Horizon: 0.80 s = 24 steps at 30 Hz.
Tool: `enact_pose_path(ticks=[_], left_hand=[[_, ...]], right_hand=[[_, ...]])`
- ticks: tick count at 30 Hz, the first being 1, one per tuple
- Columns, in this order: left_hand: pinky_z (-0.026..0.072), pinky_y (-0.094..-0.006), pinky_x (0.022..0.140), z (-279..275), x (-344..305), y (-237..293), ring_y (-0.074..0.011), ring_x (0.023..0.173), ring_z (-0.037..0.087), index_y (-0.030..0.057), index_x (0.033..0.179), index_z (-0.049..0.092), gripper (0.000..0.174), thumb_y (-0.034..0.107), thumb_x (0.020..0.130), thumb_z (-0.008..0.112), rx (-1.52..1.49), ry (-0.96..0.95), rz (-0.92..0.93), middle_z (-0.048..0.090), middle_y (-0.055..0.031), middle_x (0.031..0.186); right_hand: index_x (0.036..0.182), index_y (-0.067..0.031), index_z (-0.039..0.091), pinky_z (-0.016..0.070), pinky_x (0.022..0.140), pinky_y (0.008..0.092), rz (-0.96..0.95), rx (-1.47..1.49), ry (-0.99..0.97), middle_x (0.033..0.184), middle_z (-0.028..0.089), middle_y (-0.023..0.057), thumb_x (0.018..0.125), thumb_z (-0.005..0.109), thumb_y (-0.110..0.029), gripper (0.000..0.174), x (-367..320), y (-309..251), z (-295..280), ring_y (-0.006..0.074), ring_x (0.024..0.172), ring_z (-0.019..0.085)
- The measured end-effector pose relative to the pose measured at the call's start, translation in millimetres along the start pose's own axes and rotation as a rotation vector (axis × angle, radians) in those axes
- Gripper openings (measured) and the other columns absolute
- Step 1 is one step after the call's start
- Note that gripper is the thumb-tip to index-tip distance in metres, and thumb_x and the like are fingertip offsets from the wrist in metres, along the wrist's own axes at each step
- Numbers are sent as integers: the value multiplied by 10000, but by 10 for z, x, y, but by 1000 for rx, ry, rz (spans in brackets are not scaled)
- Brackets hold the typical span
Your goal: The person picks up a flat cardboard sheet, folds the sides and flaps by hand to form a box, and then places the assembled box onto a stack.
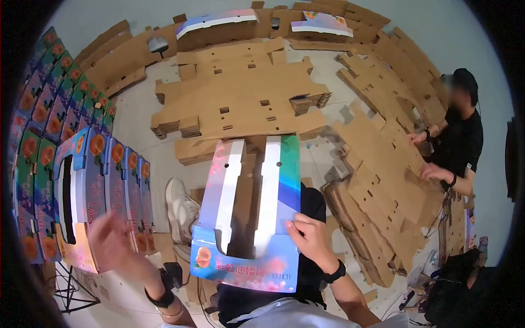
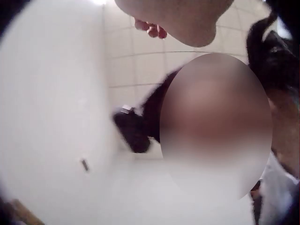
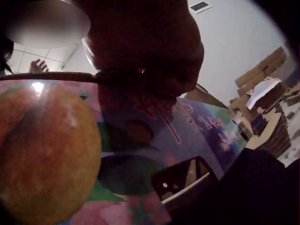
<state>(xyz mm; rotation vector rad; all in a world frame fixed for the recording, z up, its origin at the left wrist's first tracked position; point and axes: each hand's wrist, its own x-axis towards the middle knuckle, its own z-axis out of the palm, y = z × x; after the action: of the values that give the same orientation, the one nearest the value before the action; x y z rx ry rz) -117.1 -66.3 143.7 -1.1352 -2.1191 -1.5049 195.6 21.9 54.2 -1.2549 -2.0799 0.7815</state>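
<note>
A printed cardboard fruit box (image 1: 246, 268), with peach pictures and a slot open along its top between two white flaps, stands in front of the person's body. My right hand (image 1: 310, 236) grips its right top edge near the close corner. The right wrist view shows that hand dark above the box's side panel (image 3: 126, 187), which bears a large peach picture and a cut-out hole. Blurred, my left hand (image 1: 112, 240) is raised off the box, holding nothing. In the head view it overlaps the printed boxes on the left; its fingers (image 2: 152, 30) show loosely bent in the left wrist view.
Finished printed boxes (image 1: 76, 202) stand in rows and stacks at the left. Flat brown cardboard blanks (image 1: 235, 93) lie piled ahead, with more piles (image 1: 377, 191) at the right. Another person (image 1: 462, 126) in black handles cardboard there. A shoe (image 1: 180, 210) is beside the box.
</note>
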Motion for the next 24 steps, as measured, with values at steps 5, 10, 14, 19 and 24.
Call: enact_pose_path(ticks=[5,10,14,19,24], left_hand=[[319,-376,1110,137,-518,-1468,-275,1316,425,68,1445,426,548,429,1033,437,-321,-1302,-797,470,-138,1412],[242,-390,1173,311,-901,-1280,-257,1425,311,73,1556,201,786,580,992,408,-957,-1276,-958,279,-130,1575],[220,-370,1183,408,-958,-1071,-239,1453,268,75,1560,194,751,479,992,472,-902,-1196,-905,251,-123,1592],[286,-340,1147,384,-1003,-969,-227,1404,344,78,1541,269,636,252,984,522,-853,-1107,-879,320,-111,1554],[350,-317,1090,335,-1087,-1013,-192,1315,435,52,1510,320,583,220,989,523,-840,-1070,-1067,428,-94,1464]], right_hand=[[647,2,537,380,472,377,-24,13,6,639,443,121,906,636,-166,324,-33,58,8,305,513,516],[662,4,560,383,475,371,4,-5,21,650,474,118,923,616,-184,327,-39,26,28,303,516,527],[673,10,572,392,483,366,7,-46,12,658,486,122,931,607,-193,330,-32,-43,0,305,530,543],[670,12,573,392,481,365,-11,-50,31,658,483,127,925,613,-192,329,-82,-99,8,307,529,544],[658,9,561,386,480,376,-3,-58,50,654,471,126,920,617,-191,335,-117,-102,8,314,523,533]])
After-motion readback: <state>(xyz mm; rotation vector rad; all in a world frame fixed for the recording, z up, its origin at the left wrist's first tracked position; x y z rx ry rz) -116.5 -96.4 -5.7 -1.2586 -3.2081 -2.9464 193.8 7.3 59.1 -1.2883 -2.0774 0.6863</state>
